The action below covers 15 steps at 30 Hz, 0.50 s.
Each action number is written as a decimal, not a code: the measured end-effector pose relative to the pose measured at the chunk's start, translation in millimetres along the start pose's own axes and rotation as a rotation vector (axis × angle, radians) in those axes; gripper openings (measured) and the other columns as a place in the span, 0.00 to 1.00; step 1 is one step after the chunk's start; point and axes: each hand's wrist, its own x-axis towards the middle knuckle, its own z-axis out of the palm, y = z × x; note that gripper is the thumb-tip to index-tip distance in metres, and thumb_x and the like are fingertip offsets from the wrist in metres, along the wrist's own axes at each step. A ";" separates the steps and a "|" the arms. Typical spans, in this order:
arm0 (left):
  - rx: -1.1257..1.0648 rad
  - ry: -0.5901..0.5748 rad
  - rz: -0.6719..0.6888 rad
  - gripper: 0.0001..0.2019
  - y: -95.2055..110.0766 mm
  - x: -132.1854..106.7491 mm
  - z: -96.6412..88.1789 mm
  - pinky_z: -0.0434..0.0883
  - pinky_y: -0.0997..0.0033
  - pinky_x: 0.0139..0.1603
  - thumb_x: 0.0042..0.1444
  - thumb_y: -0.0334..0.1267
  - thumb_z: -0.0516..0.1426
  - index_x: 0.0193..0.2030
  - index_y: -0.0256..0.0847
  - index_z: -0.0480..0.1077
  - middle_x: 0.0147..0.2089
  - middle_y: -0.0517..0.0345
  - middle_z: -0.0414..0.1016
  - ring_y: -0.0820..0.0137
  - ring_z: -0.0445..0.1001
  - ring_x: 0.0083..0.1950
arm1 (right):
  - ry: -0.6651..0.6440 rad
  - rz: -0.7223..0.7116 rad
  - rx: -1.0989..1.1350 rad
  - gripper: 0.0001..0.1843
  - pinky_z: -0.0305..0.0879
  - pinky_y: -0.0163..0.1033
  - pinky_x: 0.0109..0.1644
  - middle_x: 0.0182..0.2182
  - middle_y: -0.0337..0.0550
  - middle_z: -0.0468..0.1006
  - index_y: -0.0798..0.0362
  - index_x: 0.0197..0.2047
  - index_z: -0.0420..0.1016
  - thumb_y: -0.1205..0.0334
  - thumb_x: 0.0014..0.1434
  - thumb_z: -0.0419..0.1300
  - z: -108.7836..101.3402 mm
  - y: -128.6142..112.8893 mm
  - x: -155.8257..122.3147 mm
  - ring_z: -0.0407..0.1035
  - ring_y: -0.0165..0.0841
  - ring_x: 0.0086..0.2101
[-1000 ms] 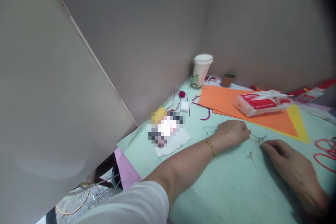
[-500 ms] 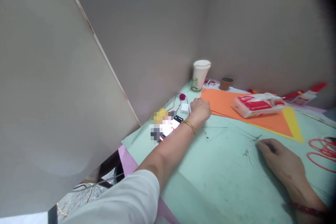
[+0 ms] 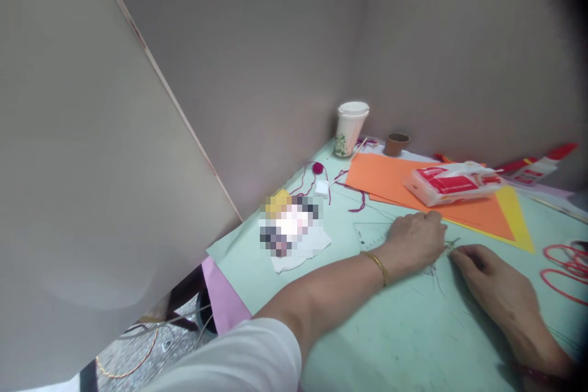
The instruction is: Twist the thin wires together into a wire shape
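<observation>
While the right hand (image 3: 493,275) is pinching a small strand bundle (image 3: 450,247) between thumb and forefinger, its other fingers are curling loosely under the palm. The left hand (image 3: 416,237) is lying just beside it, back up and fingers bent; its fingertips are hiding, so cannot tell if it is gripping anything. The bundle is sitting at the right fingertips, between the two hands, low over the green table cover (image 3: 367,331).

Main risk, my call: slipping. The strands are looking very thin and the pinch is covering only a tiny end, so an uneven pull could be freeing it or loosening the bundle. Second: tangling. Loose ends (image 3: 432,272) are trailing below the left hand, near its heel, and a sideways sweep could be catching or crossing them. Third: snagging. A clear set square (image 3: 370,234) is lying flat by the left wrist, partly hidden behind it, and a gold bracelet (image 3: 377,266) is circling that wrist; either could be hooking a strand. Red cord (image 3: 567,266) is looping well apart on the right, so probably not interfering. Strand material and any knot: too small to tell.
</observation>
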 end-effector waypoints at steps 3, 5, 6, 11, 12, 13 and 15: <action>0.029 -0.030 -0.012 0.19 -6.6 1.4 0.5 0.64 0.61 0.45 0.65 0.45 0.39 0.48 0.37 0.65 0.41 0.51 0.75 0.63 0.70 0.44 | -0.004 -0.005 0.010 0.26 0.60 0.45 0.40 0.37 0.44 0.76 0.44 0.36 0.66 0.37 0.44 0.41 -0.5 -0.3 -0.2 0.68 0.45 0.38; 0.048 -0.081 -0.003 0.20 -9.5 3.7 -1.9 0.63 0.58 0.48 0.65 0.47 0.39 0.46 0.37 0.66 0.42 0.50 0.75 0.61 0.70 0.47 | 0.003 -0.013 0.009 0.27 0.60 0.45 0.40 0.38 0.44 0.76 0.45 0.36 0.66 0.37 0.43 0.41 -0.5 0.4 -0.2 0.68 0.45 0.39; 0.055 -0.118 0.005 0.21 -10.7 5.0 -3.6 0.62 0.57 0.49 0.65 0.48 0.39 0.46 0.37 0.66 0.42 0.50 0.75 0.60 0.69 0.48 | 0.005 -0.017 0.008 0.27 0.60 0.45 0.40 0.38 0.44 0.76 0.45 0.36 0.66 0.37 0.43 0.41 -0.4 0.9 -0.1 0.68 0.45 0.39; 0.088 -0.262 0.094 0.21 -18.7 9.4 -12.1 0.60 0.56 0.49 0.64 0.49 0.41 0.43 0.39 0.69 0.46 0.50 0.75 0.60 0.69 0.49 | 0.001 -0.022 0.011 0.27 0.60 0.44 0.41 0.38 0.44 0.76 0.45 0.35 0.67 0.37 0.42 0.42 0.4 1.4 -0.3 0.68 0.45 0.38; 0.084 -0.277 0.108 0.20 -20.7 9.6 -13.3 0.60 0.56 0.49 0.64 0.49 0.41 0.43 0.40 0.69 0.46 0.50 0.75 0.60 0.70 0.48 | 0.004 -0.023 0.006 0.27 0.60 0.45 0.41 0.37 0.44 0.76 0.45 0.35 0.67 0.36 0.42 0.42 0.3 0.9 -0.7 0.68 0.45 0.38; 0.076 -0.292 0.118 0.21 -22.5 9.5 -14.3 0.59 0.56 0.49 0.64 0.49 0.41 0.42 0.40 0.69 0.47 0.50 0.75 0.61 0.70 0.48 | 0.008 -0.025 0.001 0.27 0.60 0.45 0.41 0.36 0.44 0.76 0.45 0.35 0.67 0.36 0.42 0.41 0.1 0.3 -1.2 0.68 0.45 0.38; 0.055 -0.311 0.137 0.20 -25.3 8.5 -16.5 0.59 0.56 0.49 0.63 0.50 0.41 0.41 0.41 0.69 0.46 0.51 0.75 0.62 0.70 0.47 | 0.015 -0.032 -0.004 0.28 0.60 0.45 0.41 0.36 0.44 0.76 0.46 0.35 0.67 0.36 0.42 0.41 -0.7 -1.4 -2.3 0.68 0.45 0.38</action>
